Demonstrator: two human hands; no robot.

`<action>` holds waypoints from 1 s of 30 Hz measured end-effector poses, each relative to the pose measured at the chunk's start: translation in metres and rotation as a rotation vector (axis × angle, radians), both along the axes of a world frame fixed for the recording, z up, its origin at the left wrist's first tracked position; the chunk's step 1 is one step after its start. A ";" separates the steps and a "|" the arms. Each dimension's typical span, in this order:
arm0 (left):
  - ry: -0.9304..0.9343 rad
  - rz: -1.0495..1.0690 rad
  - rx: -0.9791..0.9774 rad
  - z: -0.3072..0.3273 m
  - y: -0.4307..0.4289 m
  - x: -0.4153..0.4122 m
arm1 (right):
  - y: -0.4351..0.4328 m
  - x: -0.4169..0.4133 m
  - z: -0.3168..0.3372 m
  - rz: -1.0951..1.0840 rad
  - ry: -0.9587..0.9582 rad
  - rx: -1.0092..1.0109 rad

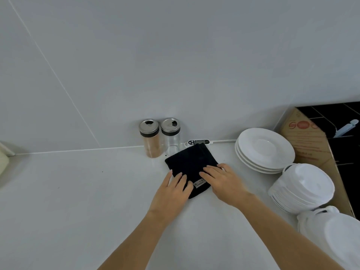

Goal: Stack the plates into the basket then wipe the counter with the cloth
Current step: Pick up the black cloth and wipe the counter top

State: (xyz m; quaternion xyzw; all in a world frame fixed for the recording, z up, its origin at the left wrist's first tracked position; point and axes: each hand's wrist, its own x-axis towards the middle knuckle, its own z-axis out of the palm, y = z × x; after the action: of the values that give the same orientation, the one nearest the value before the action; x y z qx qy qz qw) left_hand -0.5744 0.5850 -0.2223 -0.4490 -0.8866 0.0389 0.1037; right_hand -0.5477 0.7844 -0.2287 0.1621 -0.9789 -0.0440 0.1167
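Note:
A folded black cloth (190, 162) with a small label lies on the white counter (87, 201). My left hand (172, 191) rests flat on its near left corner, fingers stretched out, thumb off the edge. My right hand (224, 184) lies flat on its right side, fingers pointing left. Neither hand grips it. To the right, a stack of three white plates (266, 151) sits on the counter. In front of that stack, a white basket (288, 168) holds several tilted white plates (303, 184). A second white basket (311, 217) with plates is at the bottom right corner.
Two glass jars with metal lids, one holding brown powder (151, 139) and one see-through (171, 135), stand against the wall behind the cloth. A digital probe thermometer (198, 142) lies beside them. A cardboard box (307, 141) stands at the right counter edge.

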 end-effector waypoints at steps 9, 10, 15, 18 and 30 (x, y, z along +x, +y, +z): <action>-0.202 0.022 0.328 -0.003 -0.021 0.013 | -0.005 0.020 0.016 0.107 0.020 -0.028; -0.247 0.015 0.336 -0.005 -0.026 0.019 | -0.008 0.029 0.019 0.121 -0.009 -0.025; -0.563 0.025 0.442 -0.012 -0.047 0.047 | -0.027 0.072 0.022 0.143 -0.178 -0.068; -0.707 0.058 0.567 -0.009 -0.052 0.057 | -0.038 0.081 0.021 0.088 -0.234 -0.080; -0.737 0.182 0.631 0.008 -0.066 0.076 | -0.066 0.054 0.008 0.095 -0.660 -0.504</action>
State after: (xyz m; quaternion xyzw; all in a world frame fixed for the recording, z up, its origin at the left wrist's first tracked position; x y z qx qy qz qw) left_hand -0.4981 0.5191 -0.2141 -0.3001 -0.8686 -0.3840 -0.0898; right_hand -0.4939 0.7182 -0.2203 0.1790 -0.9352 0.2569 -0.1655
